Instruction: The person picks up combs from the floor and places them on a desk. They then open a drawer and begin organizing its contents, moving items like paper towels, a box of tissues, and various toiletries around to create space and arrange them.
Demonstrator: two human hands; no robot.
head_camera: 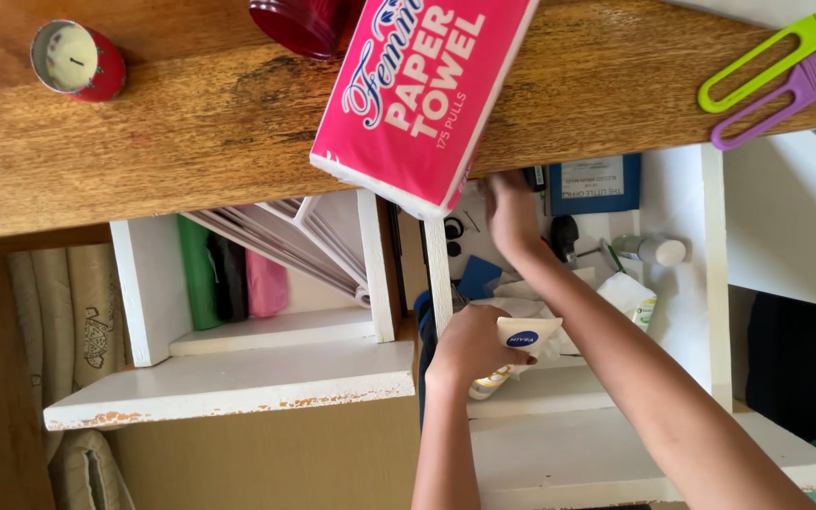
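Near the middle of the frame, the left hand (469,342) is closed around a white tube (524,335) with a blue round mark, at the front edge of a white shelf (559,392). Above it, the right hand (509,212) reaches deep into the same cubby, just under the wooden tabletop (191,123); its fingers are hidden, so I cannot tell whether it holds anything. A pink pack of paper towels (417,90) overhangs the tabletop edge right above that hand. A small white bottle (651,249) lies to the right.
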